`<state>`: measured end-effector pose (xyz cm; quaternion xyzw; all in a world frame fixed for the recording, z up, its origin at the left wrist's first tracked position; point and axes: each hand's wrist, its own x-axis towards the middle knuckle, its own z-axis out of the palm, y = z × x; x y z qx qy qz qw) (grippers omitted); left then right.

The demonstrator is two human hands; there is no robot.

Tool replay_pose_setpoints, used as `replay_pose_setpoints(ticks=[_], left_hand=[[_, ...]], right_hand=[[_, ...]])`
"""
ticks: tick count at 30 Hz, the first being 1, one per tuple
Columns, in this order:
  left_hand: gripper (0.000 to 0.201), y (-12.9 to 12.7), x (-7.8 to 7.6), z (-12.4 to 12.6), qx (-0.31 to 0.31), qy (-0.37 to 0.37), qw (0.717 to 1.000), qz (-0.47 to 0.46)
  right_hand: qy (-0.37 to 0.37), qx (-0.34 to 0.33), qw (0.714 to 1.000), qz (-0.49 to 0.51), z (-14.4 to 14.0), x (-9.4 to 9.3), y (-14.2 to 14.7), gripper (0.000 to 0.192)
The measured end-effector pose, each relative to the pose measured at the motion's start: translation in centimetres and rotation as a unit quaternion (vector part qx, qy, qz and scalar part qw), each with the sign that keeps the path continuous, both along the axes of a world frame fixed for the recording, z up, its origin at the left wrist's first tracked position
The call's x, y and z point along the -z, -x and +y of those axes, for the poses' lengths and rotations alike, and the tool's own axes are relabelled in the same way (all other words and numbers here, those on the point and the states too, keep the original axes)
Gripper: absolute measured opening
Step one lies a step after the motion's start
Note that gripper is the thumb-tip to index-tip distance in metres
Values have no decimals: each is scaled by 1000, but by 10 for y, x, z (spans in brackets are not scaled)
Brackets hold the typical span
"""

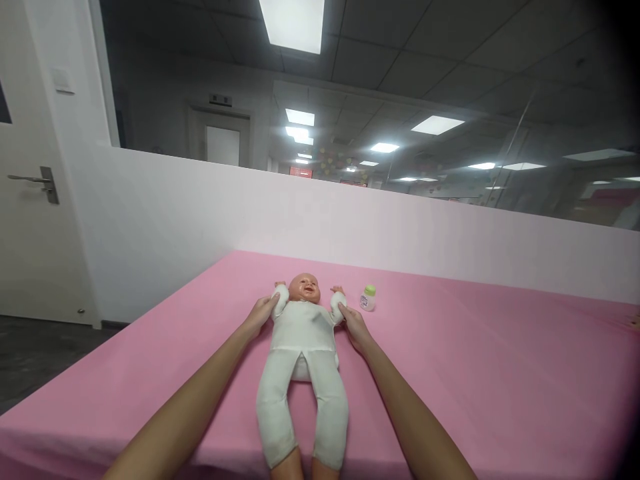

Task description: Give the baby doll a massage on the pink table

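A baby doll (304,327) in a white top and white leggings lies on its back on a pink-covered table (450,373). Its head points away from me, and its arms are bent upward beside the head. My left hand (261,315) is closed around the doll's arm on the left side. On the other side, my right hand (356,328) grips the other sleeved arm, thumb on top. Just beyond my right hand stands a small clear bottle (368,299) with a green cap, upright and untouched.
A low white wall (400,233) with glass above it runs along the table's far edge. To the left are a door (40,220) with a metal handle and a dark floor (40,353). Something small (635,323) lies at the far right edge, too cut off to name.
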<state>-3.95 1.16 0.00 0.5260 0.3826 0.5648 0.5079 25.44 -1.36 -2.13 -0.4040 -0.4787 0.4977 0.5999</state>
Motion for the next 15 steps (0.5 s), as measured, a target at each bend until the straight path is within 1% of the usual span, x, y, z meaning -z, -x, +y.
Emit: replay_pose_setpoints(ticks=[3, 5, 7, 9, 11, 13, 15], left_hand=[[50, 1, -1, 0, 28, 9, 999, 15], [48, 1, -2, -1, 32, 11, 999, 20], [43, 1, -3, -2, 23, 11, 999, 27], [36, 3, -4, -2, -9, -4, 999, 44], [34, 6, -5, 0, -50, -35, 996, 64], [34, 9, -6, 3, -83, -64, 992, 72], [38, 13, -6, 7, -107, -76, 989, 61]], right_hand=[[7, 3, 1000, 0, 0, -1, 0, 49], [9, 10, 1000, 2, 1, 0, 0, 48], [10, 19, 1000, 2, 2, 2, 0, 47], [9, 32, 999, -4, 4, 4, -1, 48], [-2, 47, 999, -14, 6, 5, -4, 48], [-16, 64, 998, -24, 10, 6, -9, 47], [-26, 84, 996, -31, 15, 6, -16, 46]])
